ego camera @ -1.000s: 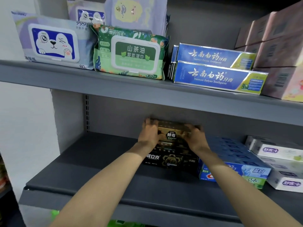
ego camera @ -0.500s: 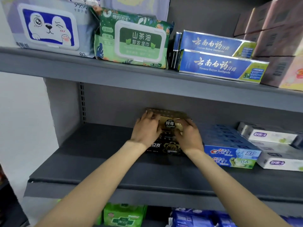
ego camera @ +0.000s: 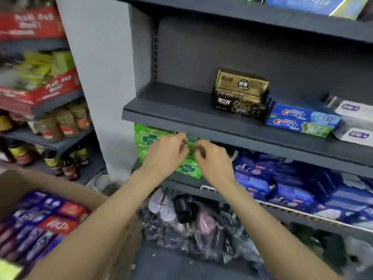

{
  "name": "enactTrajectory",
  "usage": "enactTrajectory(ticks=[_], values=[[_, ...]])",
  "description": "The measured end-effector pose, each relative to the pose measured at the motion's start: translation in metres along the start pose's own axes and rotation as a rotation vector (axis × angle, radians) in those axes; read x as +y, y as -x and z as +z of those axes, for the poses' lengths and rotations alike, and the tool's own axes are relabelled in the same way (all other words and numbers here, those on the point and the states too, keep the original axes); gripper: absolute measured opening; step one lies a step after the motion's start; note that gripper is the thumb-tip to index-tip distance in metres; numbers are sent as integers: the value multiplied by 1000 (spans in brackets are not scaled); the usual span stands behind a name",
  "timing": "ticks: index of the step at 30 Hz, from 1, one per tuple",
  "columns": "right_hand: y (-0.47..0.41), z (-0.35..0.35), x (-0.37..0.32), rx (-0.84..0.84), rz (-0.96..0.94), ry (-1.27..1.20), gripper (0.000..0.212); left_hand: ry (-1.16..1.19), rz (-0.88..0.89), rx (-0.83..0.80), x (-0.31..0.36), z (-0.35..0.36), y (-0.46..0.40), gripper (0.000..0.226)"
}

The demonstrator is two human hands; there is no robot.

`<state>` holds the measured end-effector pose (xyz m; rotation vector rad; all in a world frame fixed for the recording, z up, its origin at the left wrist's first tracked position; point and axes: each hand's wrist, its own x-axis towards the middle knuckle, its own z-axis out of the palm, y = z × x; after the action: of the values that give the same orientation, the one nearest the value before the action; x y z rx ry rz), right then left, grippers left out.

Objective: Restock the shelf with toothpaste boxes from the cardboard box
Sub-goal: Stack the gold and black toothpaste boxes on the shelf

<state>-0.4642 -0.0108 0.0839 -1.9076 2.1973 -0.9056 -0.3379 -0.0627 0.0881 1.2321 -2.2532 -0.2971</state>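
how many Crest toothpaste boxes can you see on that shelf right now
2: a blue Crest box stacked on a blue-and-green Crest box, right of the black-and-gold stack. More may sit hidden behind them.

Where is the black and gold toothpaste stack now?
Head view: the black and gold toothpaste stack sits on the grey shelf, right of centre, touching the Crest boxes.

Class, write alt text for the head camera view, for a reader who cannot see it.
Two empty hands, left hand and right hand, hover below a grey shelf holding black-and-gold toothpaste boxes beside blue Crest boxes. An open cardboard box of purple packages sits lower left.
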Motion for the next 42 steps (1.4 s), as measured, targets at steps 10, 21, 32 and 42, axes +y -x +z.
enactTrajectory(ticks=[10, 21, 32, 42], values=[[152, 113, -96, -468, 5, -75, 24, -68, -312, -269, -104, -36, 202, 19], [199, 257, -230, -695, -13, -125, 22, -213, -644, -514, -307, -104, 304, 22], [168, 376, -289, -824, 97, 44, 42, -411, -247, -1108, -439, -125, 294, 43], [156, 384, -278, -948, 92, 257, 29, -207, -162, -1077, -454, -122, 290, 68]])
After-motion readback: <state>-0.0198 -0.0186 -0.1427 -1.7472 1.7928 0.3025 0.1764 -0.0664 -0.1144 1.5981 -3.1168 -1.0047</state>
